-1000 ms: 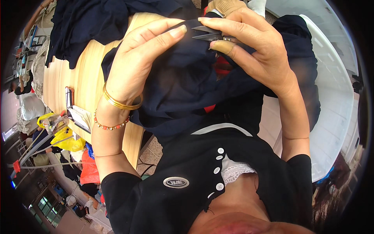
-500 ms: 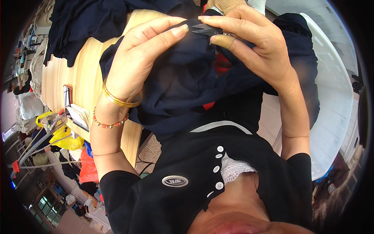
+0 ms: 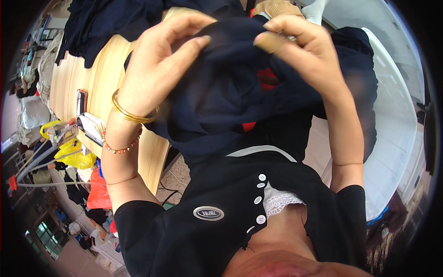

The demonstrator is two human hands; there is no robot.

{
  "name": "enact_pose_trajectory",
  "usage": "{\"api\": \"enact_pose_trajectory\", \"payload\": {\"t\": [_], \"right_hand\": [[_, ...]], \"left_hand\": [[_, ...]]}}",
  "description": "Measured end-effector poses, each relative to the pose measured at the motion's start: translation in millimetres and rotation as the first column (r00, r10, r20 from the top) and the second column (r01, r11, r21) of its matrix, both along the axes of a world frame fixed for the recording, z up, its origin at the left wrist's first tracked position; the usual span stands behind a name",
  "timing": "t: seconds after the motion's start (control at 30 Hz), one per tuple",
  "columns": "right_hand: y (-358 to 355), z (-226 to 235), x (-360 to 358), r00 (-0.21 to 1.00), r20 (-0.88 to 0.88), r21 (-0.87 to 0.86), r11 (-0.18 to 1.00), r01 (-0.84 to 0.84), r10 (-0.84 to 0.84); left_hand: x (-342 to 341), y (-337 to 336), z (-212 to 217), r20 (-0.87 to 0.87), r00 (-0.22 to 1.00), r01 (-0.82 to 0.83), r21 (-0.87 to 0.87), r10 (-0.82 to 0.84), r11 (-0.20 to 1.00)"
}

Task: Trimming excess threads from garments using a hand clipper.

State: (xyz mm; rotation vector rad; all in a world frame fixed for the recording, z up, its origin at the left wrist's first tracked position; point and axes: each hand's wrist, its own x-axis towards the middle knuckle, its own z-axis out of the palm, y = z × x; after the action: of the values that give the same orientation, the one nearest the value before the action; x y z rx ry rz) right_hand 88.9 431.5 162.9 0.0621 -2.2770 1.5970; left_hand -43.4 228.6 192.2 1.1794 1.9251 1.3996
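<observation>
Dark navy cloth (image 3: pixel 221 92) lies bunched over my lap, its upper edge raised between my two hands. At the upper left, my left hand (image 3: pixel 159 62) pinches that edge between thumb and fingers. On the opposite side my right hand (image 3: pixel 307 57) is closed at the cloth's edge, with a tan wrap (image 3: pixel 270 42) around the thumb. The small dark snips seen earlier do not show now; whether they are still inside my right hand is hidden. Motion blurs the cloth and fingertips slightly. A bit of red (image 3: pixel 267 78) shows among the folds.
A light wooden table (image 3: pixel 104 60) stands at the left, with more navy cloth (image 3: pixel 108 27) piled on it and a small notepad (image 3: pixel 92 127) near its edge. At the right is a large white plastic tub (image 3: pixel 392 129). Yellow bag (image 3: pixel 76 154) and red bag (image 3: pixel 98 191) hang beyond the table.
My hands have moved apart, spreading the cloth edge between them. The snips' blades, which pointed left from my right hand, have gone out of sight.
</observation>
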Motion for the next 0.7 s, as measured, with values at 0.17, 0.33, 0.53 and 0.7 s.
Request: {"api": "enact_pose_trajectory", "payload": {"t": [0.17,0.33,0.53,0.7], "right_hand": [[15.9,13.4,-11.9,0.988,0.019,-0.180,0.972,0.154,-0.153],[23.7,-24.4,-67.6,0.566,-0.756,-0.350,0.528,-0.774,0.329],[16.7,-1.7,-56.9,0.603,-0.713,-0.391,0.512,-0.765,0.356],[7.7,36.8,-21.2,0.984,-0.060,-0.103,0.981,0.162,-0.169]], "left_hand": [[-17.0,-23.7,-0.8,0.171,0.984,-0.054,-0.028,0.058,0.998],[0.6,-19.5,-1.9,-0.306,0.917,-0.218,0.153,0.256,0.964],[34.3,3.8,-14.0,-0.759,0.595,-0.254,0.134,0.264,0.958],[35.0,4.9,-19.9,-0.647,0.680,-0.265,0.222,0.346,0.938]]}}
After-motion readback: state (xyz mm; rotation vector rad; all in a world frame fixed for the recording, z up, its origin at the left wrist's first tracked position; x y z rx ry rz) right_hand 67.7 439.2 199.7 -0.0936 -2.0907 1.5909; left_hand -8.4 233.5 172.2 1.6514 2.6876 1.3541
